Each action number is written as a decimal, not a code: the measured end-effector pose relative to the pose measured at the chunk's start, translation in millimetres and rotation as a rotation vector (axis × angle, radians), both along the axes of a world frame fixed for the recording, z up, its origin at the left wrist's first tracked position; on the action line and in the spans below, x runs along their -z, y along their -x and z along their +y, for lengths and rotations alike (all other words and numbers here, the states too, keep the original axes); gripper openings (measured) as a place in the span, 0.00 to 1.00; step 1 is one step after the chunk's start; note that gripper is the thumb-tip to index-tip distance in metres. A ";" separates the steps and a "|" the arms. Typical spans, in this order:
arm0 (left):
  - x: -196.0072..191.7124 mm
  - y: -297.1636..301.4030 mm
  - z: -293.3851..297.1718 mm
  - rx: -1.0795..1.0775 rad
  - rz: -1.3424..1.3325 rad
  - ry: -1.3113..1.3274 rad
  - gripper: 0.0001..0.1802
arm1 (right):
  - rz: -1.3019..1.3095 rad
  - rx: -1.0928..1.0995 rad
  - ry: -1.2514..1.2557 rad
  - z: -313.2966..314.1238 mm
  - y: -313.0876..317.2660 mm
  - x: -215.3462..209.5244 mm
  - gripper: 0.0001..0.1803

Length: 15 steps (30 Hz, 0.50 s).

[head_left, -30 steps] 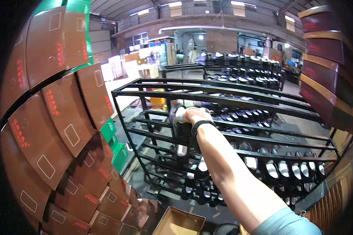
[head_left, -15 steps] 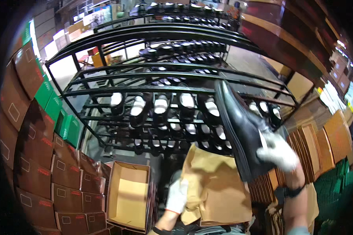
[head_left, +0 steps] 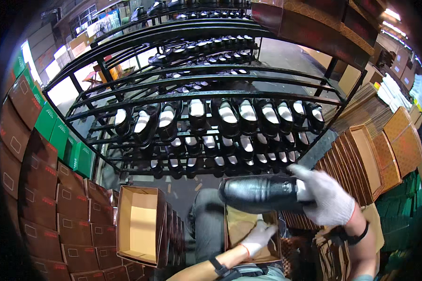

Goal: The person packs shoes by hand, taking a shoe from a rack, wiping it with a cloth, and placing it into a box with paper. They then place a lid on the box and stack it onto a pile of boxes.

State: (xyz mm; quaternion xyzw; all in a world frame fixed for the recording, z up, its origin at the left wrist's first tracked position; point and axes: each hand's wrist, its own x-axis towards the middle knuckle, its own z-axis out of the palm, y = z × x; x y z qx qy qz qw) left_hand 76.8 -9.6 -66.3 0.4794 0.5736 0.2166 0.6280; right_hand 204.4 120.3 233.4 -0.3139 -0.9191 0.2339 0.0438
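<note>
My right hand (head_left: 330,199), in a white knit glove, grips a black leather shoe (head_left: 262,191) near its heel end. The shoe is held level, toe pointing left, above a brown cardboard box (head_left: 268,255) on my lap. Tan wrapping paper (head_left: 237,222) lies inside that box. Over the paper, within the box, is my gloved left hand (head_left: 259,238) with its fingers curled; what they hold, if anything, does not show. The shoe covers the far part of the box.
Ahead stands a black metal rack (head_left: 192,99) with rows of black shoes. An open box (head_left: 138,227) tops a nested stack at left. Brown boxes (head_left: 42,201) and green boxes (head_left: 63,136) wall the left side. Box lids (head_left: 351,164) stand at right, beside green cardboard pieces (head_left: 401,210).
The shoe has swung from upright to level and moved down and left over the box. The paper my left hand held up now lies in the box. The view has shifted right.
</note>
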 end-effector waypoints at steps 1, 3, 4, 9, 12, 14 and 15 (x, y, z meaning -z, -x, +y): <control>-40.3 -5.6 -10.4 -0.161 0.007 0.131 0.46 | -0.003 -0.232 -0.304 13.2 8.7 0.7 0.40; -50.0 -18.6 -46.7 0.104 0.210 -0.482 0.47 | -0.436 -0.474 -0.335 28.9 43.9 -9.4 0.28; -90.5 -10.7 -45.2 0.338 0.261 -0.537 0.41 | -0.405 -0.570 -0.425 34.9 41.2 27.6 0.21; -105.6 55.3 -16.7 -0.222 0.208 -1.122 0.31 | 0.309 -0.487 -0.360 31.5 57.8 109.7 0.25; -99.0 86.9 28.0 -0.134 0.534 -1.078 0.37 | 0.456 0.161 -0.595 62.8 -48.5 71.7 0.27; -56.7 93.1 49.5 -0.027 0.594 -1.098 0.39 | 0.125 0.645 -0.963 82.3 -142.4 73.8 0.21; -42.3 86.5 58.3 0.067 0.673 -1.013 0.40 | -0.168 0.916 -0.936 83.6 -188.9 75.5 0.14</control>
